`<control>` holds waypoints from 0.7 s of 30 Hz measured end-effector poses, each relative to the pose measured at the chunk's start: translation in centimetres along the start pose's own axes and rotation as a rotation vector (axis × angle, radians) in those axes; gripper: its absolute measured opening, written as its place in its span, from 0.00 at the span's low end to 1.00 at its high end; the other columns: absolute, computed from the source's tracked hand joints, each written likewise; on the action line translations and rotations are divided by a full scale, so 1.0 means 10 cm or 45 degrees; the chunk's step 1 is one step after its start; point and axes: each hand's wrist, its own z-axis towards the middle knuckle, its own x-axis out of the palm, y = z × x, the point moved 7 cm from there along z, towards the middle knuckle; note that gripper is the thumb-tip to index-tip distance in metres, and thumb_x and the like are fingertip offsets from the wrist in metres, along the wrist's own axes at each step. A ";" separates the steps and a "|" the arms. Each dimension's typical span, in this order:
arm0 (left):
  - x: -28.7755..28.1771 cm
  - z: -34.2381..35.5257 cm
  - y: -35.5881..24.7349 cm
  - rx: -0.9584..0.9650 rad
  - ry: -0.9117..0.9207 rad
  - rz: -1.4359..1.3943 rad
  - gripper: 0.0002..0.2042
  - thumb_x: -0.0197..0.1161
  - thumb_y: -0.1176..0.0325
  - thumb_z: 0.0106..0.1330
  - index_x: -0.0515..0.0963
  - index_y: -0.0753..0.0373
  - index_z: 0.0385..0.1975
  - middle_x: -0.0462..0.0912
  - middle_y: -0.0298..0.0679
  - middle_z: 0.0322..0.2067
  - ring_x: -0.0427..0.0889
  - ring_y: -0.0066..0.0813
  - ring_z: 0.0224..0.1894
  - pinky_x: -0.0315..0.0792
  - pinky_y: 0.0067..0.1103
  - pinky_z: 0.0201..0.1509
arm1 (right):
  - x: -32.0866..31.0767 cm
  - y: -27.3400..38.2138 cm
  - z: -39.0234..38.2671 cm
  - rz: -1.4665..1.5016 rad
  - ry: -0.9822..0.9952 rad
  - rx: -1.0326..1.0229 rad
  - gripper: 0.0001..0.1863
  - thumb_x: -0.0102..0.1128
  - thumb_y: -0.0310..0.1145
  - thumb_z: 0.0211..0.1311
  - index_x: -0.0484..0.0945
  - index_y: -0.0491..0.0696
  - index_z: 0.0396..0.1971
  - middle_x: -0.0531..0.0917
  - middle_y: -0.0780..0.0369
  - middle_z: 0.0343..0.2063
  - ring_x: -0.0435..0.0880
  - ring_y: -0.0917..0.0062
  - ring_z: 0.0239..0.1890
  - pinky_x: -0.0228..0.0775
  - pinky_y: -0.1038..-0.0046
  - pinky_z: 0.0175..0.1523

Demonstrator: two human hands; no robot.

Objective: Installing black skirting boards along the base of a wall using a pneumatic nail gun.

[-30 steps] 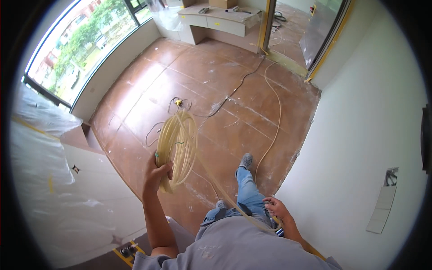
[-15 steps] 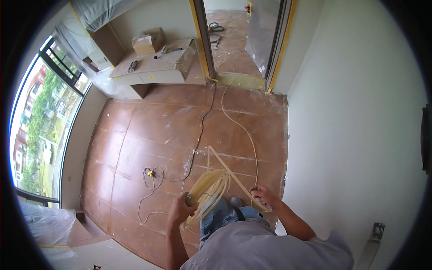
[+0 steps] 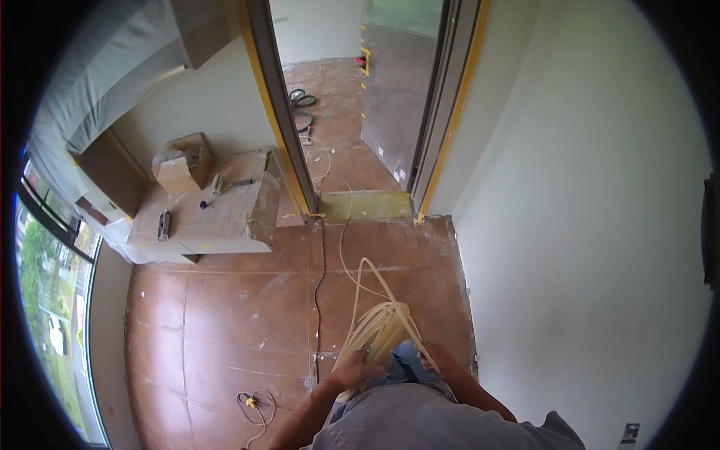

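A thick coil of pale cream hose [image 3: 386, 319] lies low in front of my body, over my jeans [image 3: 403, 352]. My left hand [image 3: 357, 369] is closed round the coil's left side, its fingers somewhat blurred. My right hand [image 3: 433, 358] is closed on a length of the same hose at the coil's right, partly hidden by it. A loop of the hose rises above the coil toward the doorway.
A plastic-covered desk [image 3: 217, 217] with a cardboard box [image 3: 187, 171] and small tools stands at left, beside a window [image 3: 49, 300]. An open doorway has a yellowish threshold [image 3: 364, 204]; cords [image 3: 322, 281] cross the protected floor. A yellow plug [image 3: 252, 403] lies lower left. A wall [image 3: 585, 240] fills the right.
My view has turned toward the doorway, which sits larger and more central. The coil has come lower and closer to my body; my right hand has moved up onto the hose beside it.
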 end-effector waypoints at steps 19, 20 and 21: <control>-2.56 3.57 -1.98 -0.171 -0.491 -0.189 0.17 0.67 0.73 0.58 0.77 0.73 0.46 0.81 0.38 0.27 0.81 0.24 0.24 0.75 0.22 0.27 | 0.03 4.40 3.44 0.620 0.334 0.278 0.12 0.60 0.43 0.69 0.74 0.50 0.40 0.67 0.70 0.20 0.64 0.84 0.18 0.55 0.81 0.22; -2.72 3.68 -2.11 -0.182 -0.510 -0.214 0.17 0.67 0.73 0.58 0.77 0.73 0.46 0.81 0.38 0.27 0.81 0.24 0.24 0.75 0.22 0.27 | -0.03 4.71 3.60 0.632 0.270 0.287 0.12 0.60 0.43 0.69 0.74 0.50 0.39 0.68 0.70 0.20 0.65 0.84 0.18 0.56 0.81 0.21; -2.90 3.77 -2.22 -0.076 -0.591 -0.263 0.16 0.67 0.74 0.58 0.77 0.73 0.46 0.81 0.38 0.27 0.80 0.24 0.24 0.75 0.22 0.27 | -0.12 4.97 3.73 0.643 0.197 0.295 0.12 0.59 0.43 0.68 0.75 0.50 0.39 0.68 0.70 0.19 0.66 0.84 0.18 0.56 0.80 0.21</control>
